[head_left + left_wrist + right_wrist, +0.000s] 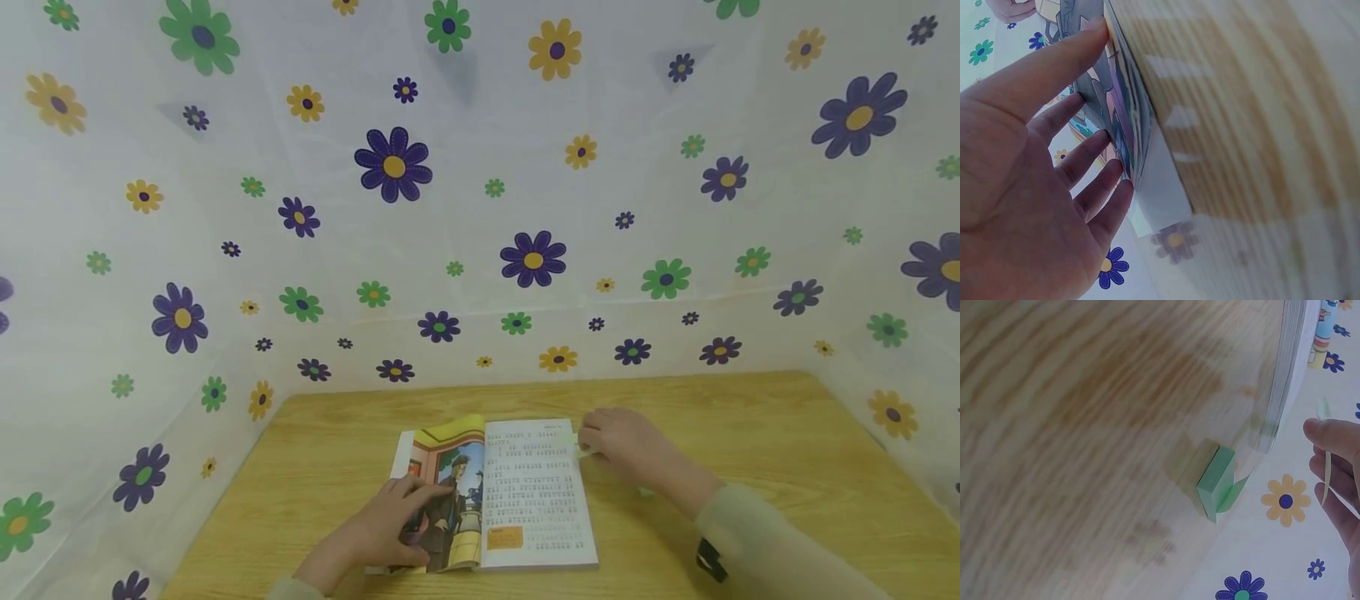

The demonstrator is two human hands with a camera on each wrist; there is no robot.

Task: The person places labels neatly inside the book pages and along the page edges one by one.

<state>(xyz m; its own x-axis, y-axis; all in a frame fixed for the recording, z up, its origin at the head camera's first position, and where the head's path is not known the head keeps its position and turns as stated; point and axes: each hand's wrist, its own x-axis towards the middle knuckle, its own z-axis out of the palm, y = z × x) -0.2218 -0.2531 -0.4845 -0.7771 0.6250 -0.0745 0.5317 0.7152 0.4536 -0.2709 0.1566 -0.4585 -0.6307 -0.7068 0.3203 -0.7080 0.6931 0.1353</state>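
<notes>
An open book [534, 492] lies on the table, with a colourful illustration [468, 533] on its left page and printed text on its right. My left hand [386, 521] rests on the illustrated page with fingers spread. In the left wrist view, the thumb [1054, 69] lies by the page edges. Beside the upper right edge of the book, my right hand [633, 446] pinches a thin pale green sticky note [1327, 478] between thumb and fingers. A green sticky note pad [1216, 478] sits on the table near the book, its top sheet lifted; the right forearm mostly hides it in the head view.
The wood-grain table [322, 442] extends around the book on both sides. A white cloth with printed flowers [450, 242] hangs behind the table and along its left and right sides. A black strap [711, 560] is at the right sleeve.
</notes>
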